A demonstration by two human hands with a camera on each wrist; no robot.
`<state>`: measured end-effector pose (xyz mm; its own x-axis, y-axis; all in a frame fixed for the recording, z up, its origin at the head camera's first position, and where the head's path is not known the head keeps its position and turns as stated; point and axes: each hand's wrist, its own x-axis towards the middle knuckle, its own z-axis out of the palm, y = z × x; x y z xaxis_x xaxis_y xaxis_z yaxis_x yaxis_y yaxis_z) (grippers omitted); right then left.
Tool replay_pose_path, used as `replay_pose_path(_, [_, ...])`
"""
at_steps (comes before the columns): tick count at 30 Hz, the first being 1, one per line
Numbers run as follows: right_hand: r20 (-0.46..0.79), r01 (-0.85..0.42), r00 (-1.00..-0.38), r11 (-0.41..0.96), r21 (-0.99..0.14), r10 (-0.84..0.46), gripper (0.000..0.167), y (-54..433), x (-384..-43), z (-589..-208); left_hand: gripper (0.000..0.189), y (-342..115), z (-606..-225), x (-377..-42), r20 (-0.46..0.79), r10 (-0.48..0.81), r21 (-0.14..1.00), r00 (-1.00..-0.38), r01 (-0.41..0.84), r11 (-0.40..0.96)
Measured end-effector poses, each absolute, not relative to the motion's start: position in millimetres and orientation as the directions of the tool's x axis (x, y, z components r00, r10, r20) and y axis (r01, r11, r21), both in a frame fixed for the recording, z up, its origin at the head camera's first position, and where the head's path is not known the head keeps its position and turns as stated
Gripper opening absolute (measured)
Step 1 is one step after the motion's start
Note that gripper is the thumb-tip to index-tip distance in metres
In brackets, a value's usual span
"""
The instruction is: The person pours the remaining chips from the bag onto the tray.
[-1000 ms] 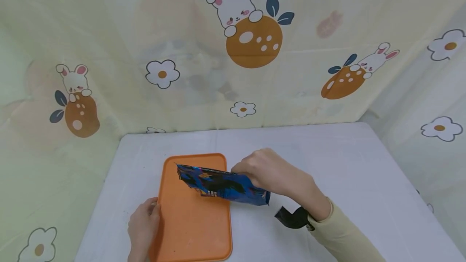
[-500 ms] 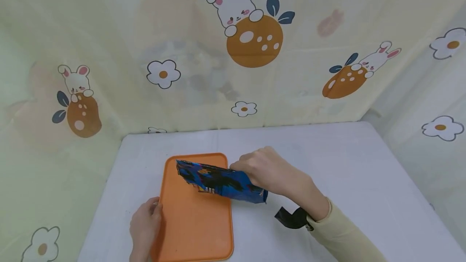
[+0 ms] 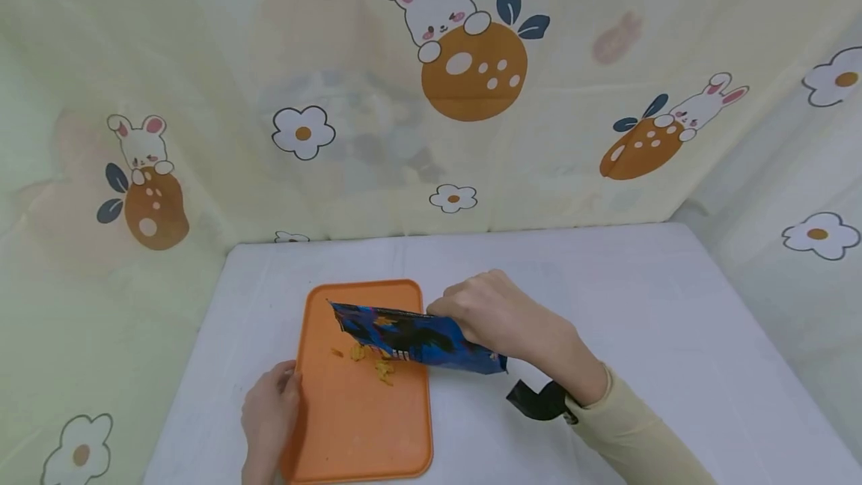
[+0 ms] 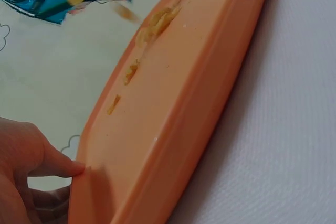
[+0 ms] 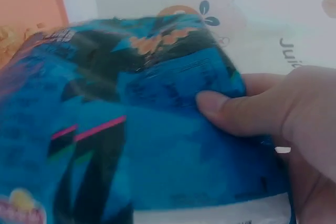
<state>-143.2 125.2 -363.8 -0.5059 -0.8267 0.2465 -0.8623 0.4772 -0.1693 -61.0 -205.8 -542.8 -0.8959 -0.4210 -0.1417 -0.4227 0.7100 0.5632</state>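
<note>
My right hand [image 3: 501,316] grips a blue chip bag [image 3: 411,339] by its side, tilted above an orange tray [image 3: 364,432]. The right wrist view shows the thumb [image 5: 231,111] pressed on the bag's printed face. Yellow chip pieces [image 3: 384,371] lie on the tray below the bag's mouth. In the left wrist view, one blurred piece [image 4: 125,12] is in the air between bag and tray. My left hand [image 3: 269,414] pinches the tray's left edge, its thumb [image 4: 65,167] on the rim and the other fingers outside it. The bag's inside is hidden.
The tray lies on a white-covered table [image 3: 579,268], left of its middle. A cream curtain [image 3: 364,193] with printed rabbits and flowers hangs behind and at the sides. A black strap [image 3: 539,401] sticks out from my right wrist.
Chip pieces have come out of the bag onto the tray, which showed none earlier. The bag has shifted only slightly; the left hand keeps its place on the edge.
</note>
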Motion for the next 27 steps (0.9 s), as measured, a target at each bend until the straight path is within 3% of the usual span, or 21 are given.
replay_pose_path(27, [0.274,-0.851,-0.525,0.501,-0.156,-0.806,0.038,125.0,-146.6,-366.8,0.031,-204.0,-539.9,-63.8,-0.166,-0.457,0.549,-0.874,-0.467,0.693])
